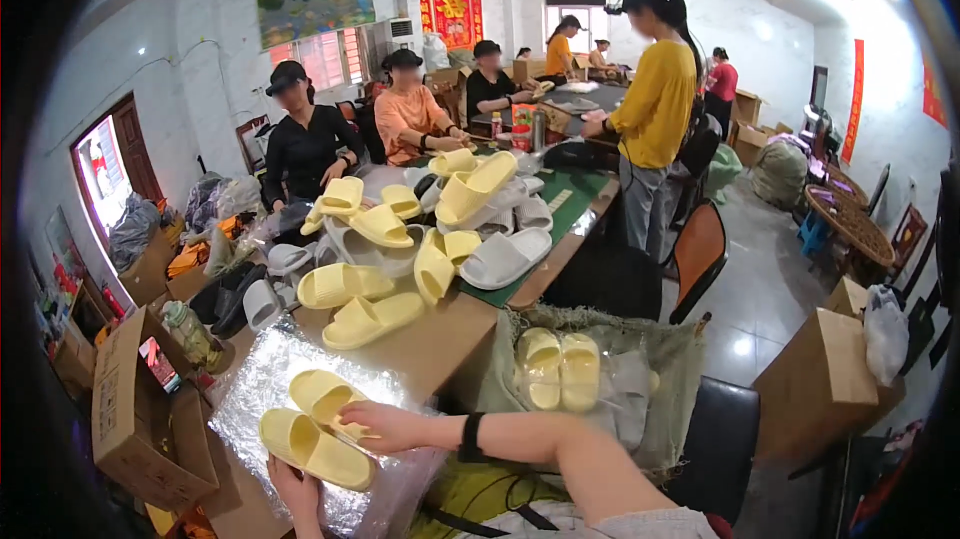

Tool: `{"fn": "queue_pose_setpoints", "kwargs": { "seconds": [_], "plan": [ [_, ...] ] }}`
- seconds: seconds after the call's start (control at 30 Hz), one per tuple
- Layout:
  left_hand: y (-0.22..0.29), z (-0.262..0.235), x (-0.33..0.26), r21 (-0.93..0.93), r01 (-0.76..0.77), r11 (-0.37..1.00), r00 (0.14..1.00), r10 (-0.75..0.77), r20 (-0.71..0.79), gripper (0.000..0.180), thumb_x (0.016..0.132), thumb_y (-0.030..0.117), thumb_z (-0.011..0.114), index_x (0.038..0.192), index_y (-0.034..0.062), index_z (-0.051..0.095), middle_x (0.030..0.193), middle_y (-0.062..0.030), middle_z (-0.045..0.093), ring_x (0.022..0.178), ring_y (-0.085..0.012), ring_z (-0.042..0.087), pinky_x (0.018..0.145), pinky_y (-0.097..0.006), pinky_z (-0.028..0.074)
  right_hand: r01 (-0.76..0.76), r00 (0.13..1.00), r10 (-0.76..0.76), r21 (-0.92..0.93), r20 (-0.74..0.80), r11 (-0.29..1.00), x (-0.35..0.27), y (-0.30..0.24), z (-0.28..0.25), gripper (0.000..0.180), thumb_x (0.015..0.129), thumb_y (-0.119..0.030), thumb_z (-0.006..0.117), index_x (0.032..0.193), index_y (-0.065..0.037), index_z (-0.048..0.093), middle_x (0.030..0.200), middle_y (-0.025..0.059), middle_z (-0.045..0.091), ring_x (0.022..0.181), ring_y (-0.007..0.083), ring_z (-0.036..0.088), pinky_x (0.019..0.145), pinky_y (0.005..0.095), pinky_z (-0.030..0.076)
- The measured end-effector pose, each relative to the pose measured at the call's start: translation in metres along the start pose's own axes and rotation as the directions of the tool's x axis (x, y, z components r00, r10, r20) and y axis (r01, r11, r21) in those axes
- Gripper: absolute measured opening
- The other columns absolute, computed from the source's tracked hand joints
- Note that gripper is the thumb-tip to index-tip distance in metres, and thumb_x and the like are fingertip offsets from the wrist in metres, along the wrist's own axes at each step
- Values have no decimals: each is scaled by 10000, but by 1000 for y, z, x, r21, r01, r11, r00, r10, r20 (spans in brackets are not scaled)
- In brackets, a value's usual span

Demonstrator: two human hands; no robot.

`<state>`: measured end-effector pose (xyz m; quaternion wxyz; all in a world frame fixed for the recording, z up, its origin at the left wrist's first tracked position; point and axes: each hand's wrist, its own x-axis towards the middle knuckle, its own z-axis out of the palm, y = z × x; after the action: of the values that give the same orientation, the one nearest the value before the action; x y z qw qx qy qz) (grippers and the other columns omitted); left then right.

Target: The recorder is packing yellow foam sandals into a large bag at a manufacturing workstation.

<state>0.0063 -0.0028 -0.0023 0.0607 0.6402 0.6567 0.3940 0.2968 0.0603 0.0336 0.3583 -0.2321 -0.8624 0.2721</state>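
Two yellow slippers lie side by side at the near edge, over a stack of clear plastic bags [245,389]. My left hand [296,494] grips the outer edge of the nearer slipper [330,459], its fingertips partly hidden beneath it. My right hand [385,427] reaches across from the right, fingers closed on the side of the farther slipper [320,394]. Just beyond, loose yellow slippers [375,319] and grey slippers [508,257] form a heap on the table.
An open woven sack [650,349] beside my right arm holds bagged yellow slippers [560,369]. A cardboard box [150,429] with a phone [160,364] stands at left, near a jar [190,334]. Black chairs [715,444] flank the table's right. Several people work farther along.
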Motion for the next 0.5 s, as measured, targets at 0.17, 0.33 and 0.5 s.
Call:
{"fn": "queue_pose_setpoints", "kwargs": {
  "seconds": [0.17,0.33,0.5],
  "plan": [
    [30,-14,-2,-53,-16,998,1000,15,-19,690,772,355,735,1317,-23,543,1393,-245,503,1227,-419,464,1071,-464,357,-26,997,49,-338,58,941,-68,-54,-105,371,841,-171,654,1171,-11,595,1238,192,561,1167,371,533,1014,438,439],
    [-9,-1,-2,40,-93,995,992,96,-85,673,778,348,719,1311,-22,540,1405,-243,498,1190,-435,478,1057,-474,359,-454,891,342,-564,-300,690,-160,-98,-211,337,819,-288,701,1085,-82,680,1123,133,633,1108,340,561,958,445,457],
    [1,-3,-4,22,-98,995,992,99,-78,670,779,369,707,1304,-16,549,1404,-249,507,1272,-450,435,1078,-508,326,-887,452,345,-375,-823,269,-304,-103,-289,563,737,-355,780,1136,24,663,1099,234,628,1066,377,587,913,458,487]
  ]
}}
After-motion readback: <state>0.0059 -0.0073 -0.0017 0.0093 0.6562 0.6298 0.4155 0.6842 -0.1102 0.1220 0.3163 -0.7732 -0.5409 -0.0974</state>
